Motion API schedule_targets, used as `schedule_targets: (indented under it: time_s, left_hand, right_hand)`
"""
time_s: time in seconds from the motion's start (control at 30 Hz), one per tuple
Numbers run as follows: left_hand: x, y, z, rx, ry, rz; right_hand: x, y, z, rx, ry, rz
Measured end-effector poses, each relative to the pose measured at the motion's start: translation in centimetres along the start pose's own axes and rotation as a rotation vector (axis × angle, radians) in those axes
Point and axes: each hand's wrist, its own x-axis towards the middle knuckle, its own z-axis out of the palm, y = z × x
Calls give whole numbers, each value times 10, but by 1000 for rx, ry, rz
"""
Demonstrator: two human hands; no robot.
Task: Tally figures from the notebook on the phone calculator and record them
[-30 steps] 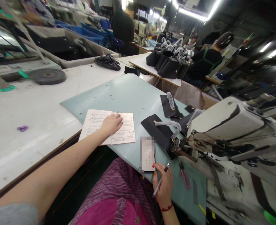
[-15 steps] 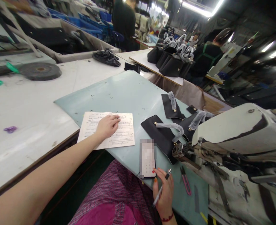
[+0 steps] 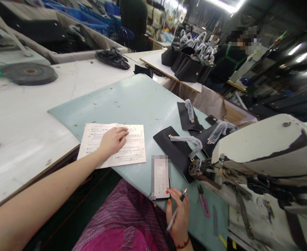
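Note:
My left hand (image 3: 115,140) rests flat on an open notebook (image 3: 131,153) with handwritten lines, its fingers stretched out. In my right hand (image 3: 179,216) a pen (image 3: 173,220) lies between the fingers, its tip pointing up and away. The fingertips of that hand are at the lower right corner of a smartphone (image 3: 160,177), near a red spot on its lit screen. Most of the screen is blurred out. Beside the phone lies a black bag panel (image 3: 173,148) with a plastic-wrapped handle (image 3: 188,140).
At the right stands a sewing machine (image 3: 258,150). Pink-handled thread snips (image 3: 203,202) and a grey strip (image 3: 215,221) lie below its head. More black panels (image 3: 186,116) lie behind. Farther off are finished black bags (image 3: 187,66), a tape roll (image 3: 29,73), a black plastic bag (image 3: 113,58) and co-workers.
The view has shifted slightly, so the table and its things appear a little farther left. Both hands keep their places on the notebook and by the phone.

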Motion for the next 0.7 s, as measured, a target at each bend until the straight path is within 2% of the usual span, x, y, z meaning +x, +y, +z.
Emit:
schedule_targets:
  time_s: [0.7]
  left_hand:
    - [0,-2,3,14,13,-4]
  right_hand:
    - [2,0,1,14,-4,0]
